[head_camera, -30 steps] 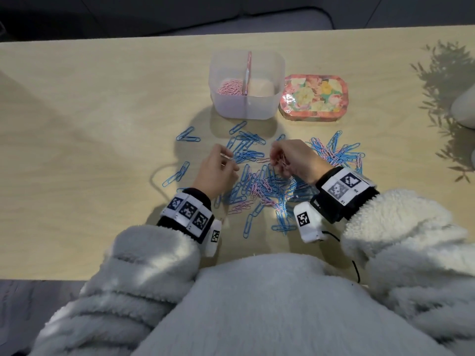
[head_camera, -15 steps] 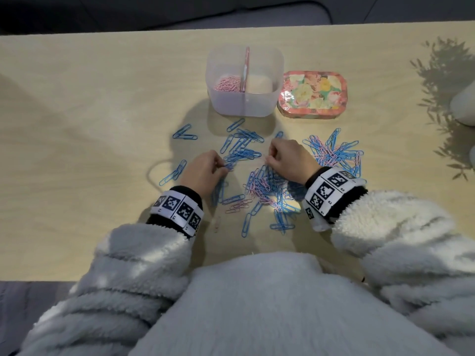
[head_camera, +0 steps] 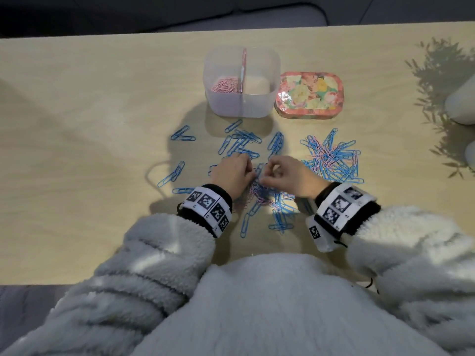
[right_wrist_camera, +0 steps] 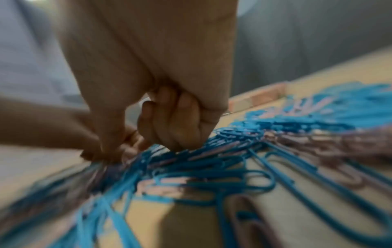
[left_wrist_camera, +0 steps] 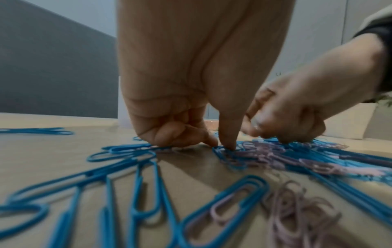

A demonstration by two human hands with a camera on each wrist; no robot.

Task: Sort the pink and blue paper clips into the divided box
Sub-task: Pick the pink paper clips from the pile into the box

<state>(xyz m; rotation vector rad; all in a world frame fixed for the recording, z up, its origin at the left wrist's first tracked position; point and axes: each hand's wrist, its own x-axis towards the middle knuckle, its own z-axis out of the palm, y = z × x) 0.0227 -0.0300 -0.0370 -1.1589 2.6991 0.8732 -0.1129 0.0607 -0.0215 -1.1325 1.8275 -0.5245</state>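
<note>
A translucent divided box (head_camera: 241, 106) stands at the back, with pink clips (head_camera: 223, 84) in its left half. Blue and pink clips lie mixed in a middle pile (head_camera: 267, 201) and a right pile (head_camera: 331, 158). Both hands reach down into the middle pile. My left hand (head_camera: 250, 174) has curled fingers, and its thumb and forefinger (left_wrist_camera: 221, 145) pinch at a clip on the pile's edge. My right hand (head_camera: 263, 179) also pinches into the pile with thumb and forefinger (right_wrist_camera: 104, 154); blur hides the clip's colour.
A floral tin (head_camera: 309, 95) sits right of the box. Loose blue clips (head_camera: 241, 145) lie between box and hands, with more on the left (head_camera: 174, 173). A white pot (head_camera: 462, 104) stands at the right edge. My fleece-covered body is against the near table edge.
My left hand has come down from a raised pinch and moved right to the middle pile. The right hand has dropped lower onto the same pile, so both hands nearly touch.
</note>
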